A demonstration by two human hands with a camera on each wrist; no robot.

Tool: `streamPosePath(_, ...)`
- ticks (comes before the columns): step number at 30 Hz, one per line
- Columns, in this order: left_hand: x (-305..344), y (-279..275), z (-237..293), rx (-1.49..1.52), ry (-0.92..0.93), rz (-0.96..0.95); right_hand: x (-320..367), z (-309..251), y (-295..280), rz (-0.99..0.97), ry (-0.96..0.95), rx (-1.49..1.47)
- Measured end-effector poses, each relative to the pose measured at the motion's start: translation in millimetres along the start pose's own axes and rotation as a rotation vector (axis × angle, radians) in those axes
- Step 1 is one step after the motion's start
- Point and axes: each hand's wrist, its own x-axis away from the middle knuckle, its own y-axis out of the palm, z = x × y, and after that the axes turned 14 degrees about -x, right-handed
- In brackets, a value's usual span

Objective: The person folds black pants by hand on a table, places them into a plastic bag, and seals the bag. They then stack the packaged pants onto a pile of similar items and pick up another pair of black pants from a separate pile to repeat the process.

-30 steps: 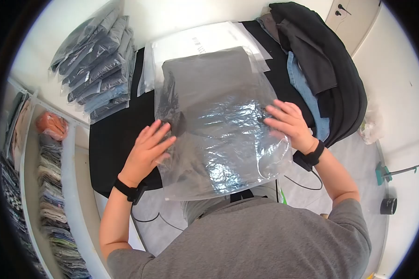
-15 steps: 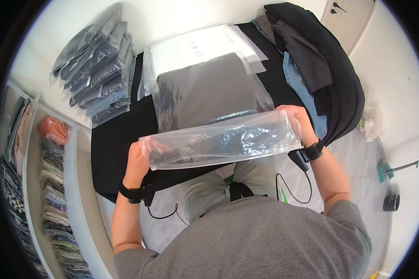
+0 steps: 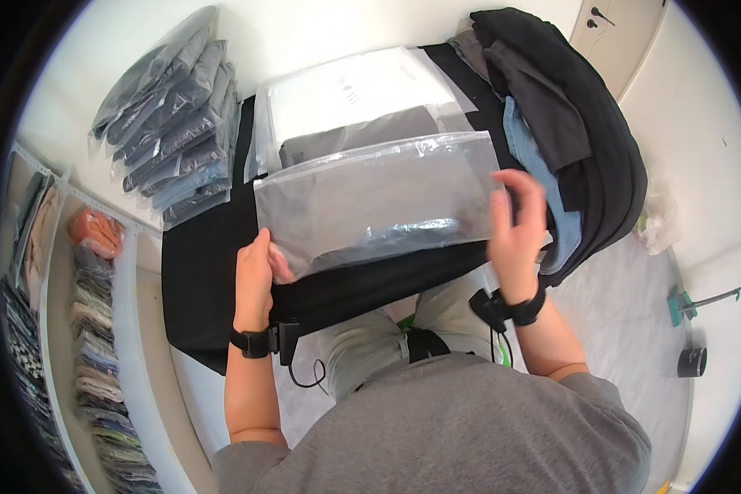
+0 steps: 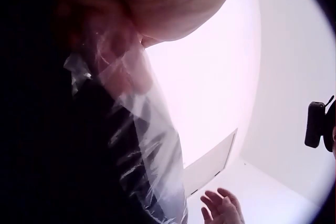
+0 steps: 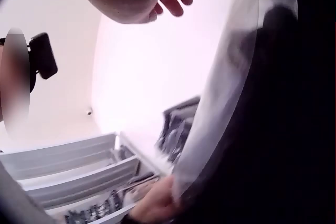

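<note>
A clear plastic bag [image 3: 370,189] with a dark grey folded garment [image 3: 379,128] inside lies across the middle of the table in the head view. Its near end is folded back over the garment, so the seam edge runs across the top. My left hand [image 3: 253,276] grips the fold's left corner, thumb on top and fingertips showing through the film. In the left wrist view the plastic [image 4: 152,145] trails down from that hand. By the bag's right edge is my right hand [image 3: 519,230], blurred, fingers loosely spread and holding nothing.
White-looking packaging bags [image 3: 346,90] lie behind on the black-covered table [image 3: 198,263]. Bagged garments [image 3: 173,123] are piled at the back left. Dark clothes [image 3: 584,123] and blue denim [image 3: 535,181] lie at the right. Shelves [image 3: 99,329] of folded clothes stand left.
Both hands rested on the flat bag, then gripped its near end and lifted it. That end is now folded away over the garment; the right hand has let go.
</note>
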Motion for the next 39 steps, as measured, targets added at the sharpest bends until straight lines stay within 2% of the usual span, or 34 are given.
streamPosePath(1,-1,2,0,-0.007,0.015,0.015,8,-16,6,-0.219,-0.106,0.08)
streamPosePath(2,0,2,0,-0.016,0.034,0.029,11,-30,19,-0.404,-0.141,0.024)
streamPosePath(3,-1,-1,-4,-0.018,0.033,0.026,16,-39,32,-0.55,-0.171,0.155)
streamPosePath(6,0,-8,-2,-0.052,0.045,-0.046,20,-24,55,-0.594,-0.202,0.297)
streamPosePath(8,19,-8,29,-0.263,0.314,0.439,15,-13,61,-0.625,-0.229,0.381)
streamPosePath(9,28,-15,43,-0.392,0.455,0.416,11,-11,62,-0.614,-0.24,0.381)
streamPosePath(11,38,-8,73,-0.631,0.734,0.232,8,-9,62,-0.687,-0.271,0.402)
streamPosePath(13,23,27,84,-0.942,0.999,-0.207,-3,-1,62,-0.77,-0.279,0.404)
streamPosePath(15,0,39,78,-1.255,1.055,-0.234,-19,12,60,-0.845,-0.267,0.408)
streamPosePath(17,-21,39,62,-1.336,1.05,-0.234,-35,27,55,-0.967,-0.397,0.449)
streamPosePath(18,-26,37,58,-1.356,1.035,-0.236,-41,31,53,-1.051,-0.367,0.483)
streamPosePath(21,-33,41,48,-1.373,0.959,-0.245,-41,39,53,-1.085,-0.381,0.456)
streamPosePath(29,-47,43,43,-1.181,0.742,-0.477,-45,52,60,-1.261,-0.113,0.354)
streamPosePath(35,-53,43,44,-1.156,0.704,-0.548,-51,54,64,-1.342,-0.016,0.329)
streamPosePath(39,-57,42,44,-1.156,0.724,-0.547,-52,58,65,-1.353,-0.026,0.336)
